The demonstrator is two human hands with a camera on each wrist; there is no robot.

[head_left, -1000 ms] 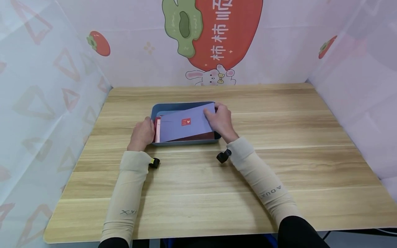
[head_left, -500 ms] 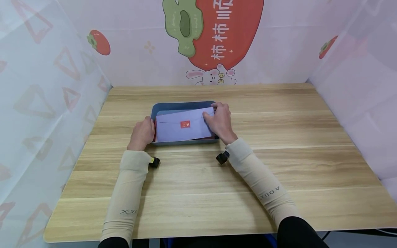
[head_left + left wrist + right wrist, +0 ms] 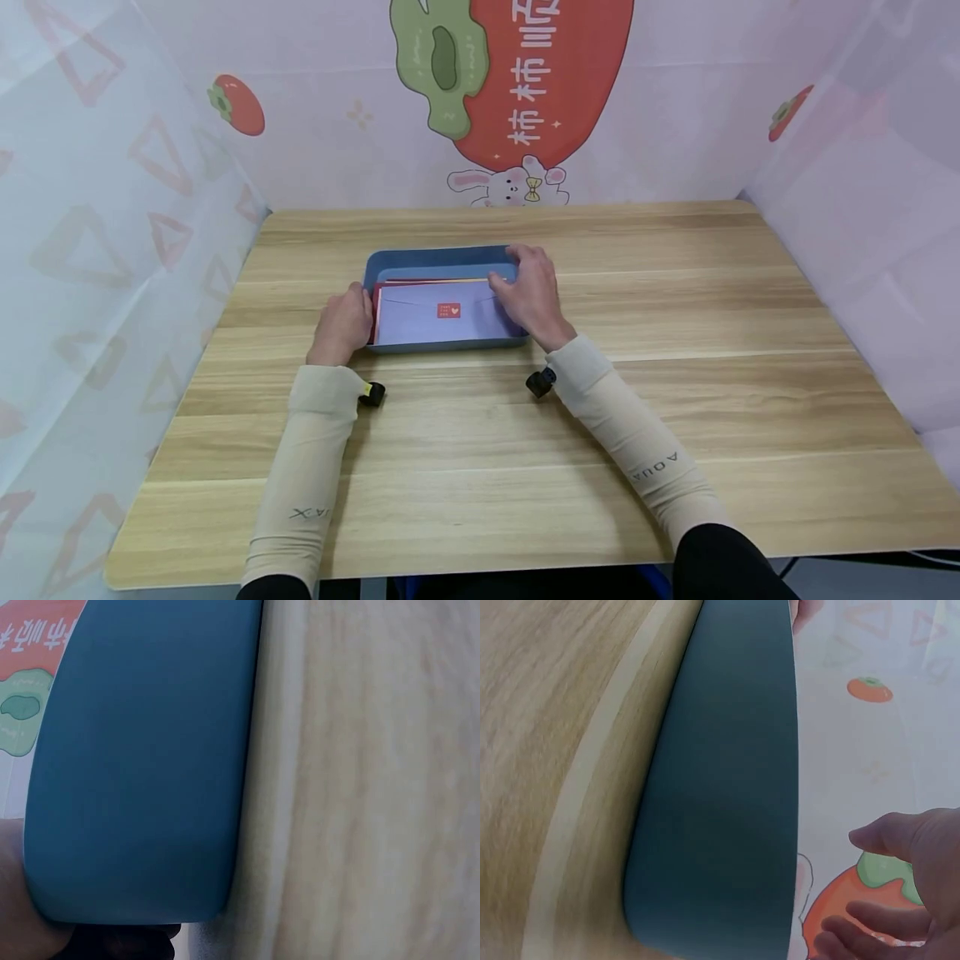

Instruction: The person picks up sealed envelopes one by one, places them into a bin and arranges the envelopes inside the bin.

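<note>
A blue rectangular tray (image 3: 442, 256) stands on the table with a stack of envelopes inside. On top lies a lavender envelope (image 3: 412, 321) with a small red heart label; edges of dark red and pale ones show at its left and back. My left hand (image 3: 343, 323) grips the tray's left end, and the left wrist view shows the tray's outer wall (image 3: 142, 765) beside part of that hand. Over the tray's right end, my right hand (image 3: 536, 298) has thumb and fingers spread apart. In the right wrist view this hand (image 3: 941, 862) holds nothing.
The wooden table (image 3: 465, 475) stretches around the tray on all sides. Behind it hangs a printed cloth backdrop (image 3: 322, 158), with patterned side panels at left and right. Small black cameras sit on both wrists.
The lavender envelope, held tilted by my right hand earlier, has come down flat onto the stack in the tray. My right hand has let go of it. The left hand stays at the tray.
</note>
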